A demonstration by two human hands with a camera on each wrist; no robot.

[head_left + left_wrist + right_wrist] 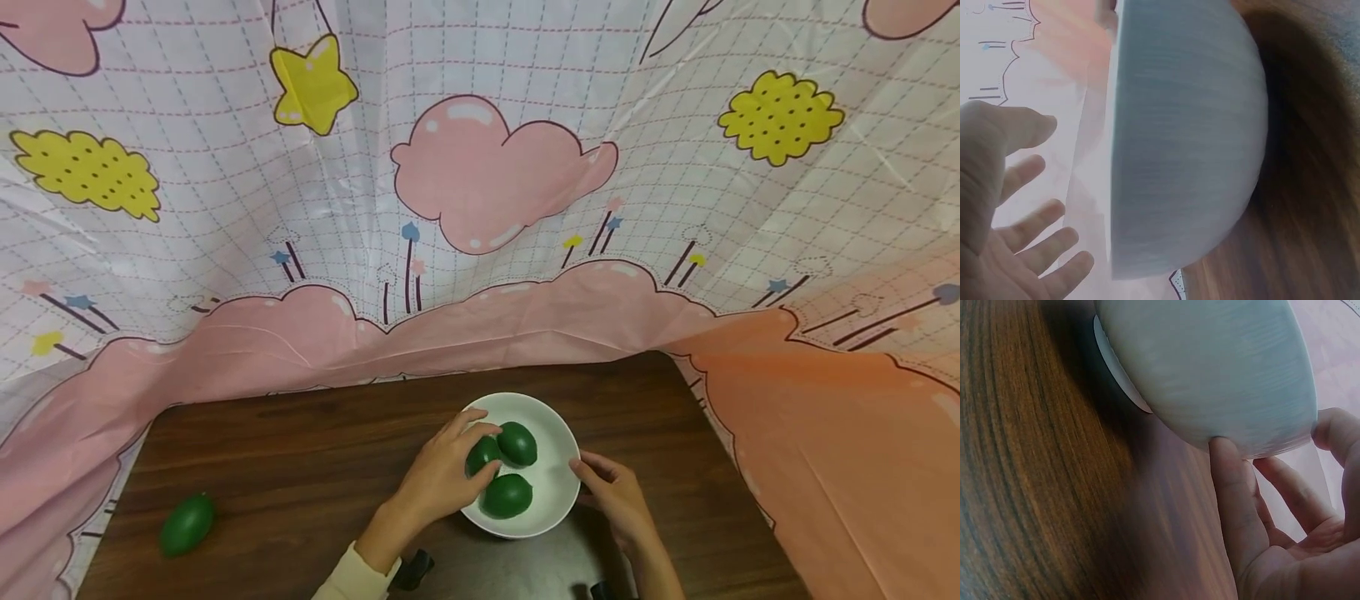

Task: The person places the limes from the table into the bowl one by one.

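Note:
A white bowl (555, 492) stands on the dark wooden table, with three green limes (517, 443) inside it. My left hand (444, 468) hovers over the bowl's left side, partly covering one lime (482, 456). In the left wrist view that left hand (1029, 206) is above the rim, fingers apart and nothing between them. At the bowl's right side my right hand (618, 500) grips the rim. The right wrist view shows its thumb at the rim and its fingertips (1225, 450) against the outer wall.
Another green lime (187, 525) lies alone at the table's left. Patterned cloth (502, 175) hangs behind the table and down both sides. Dark wrist straps (412, 570) show at the bottom. The wooden tabletop (315, 467) stretches left of the bowl.

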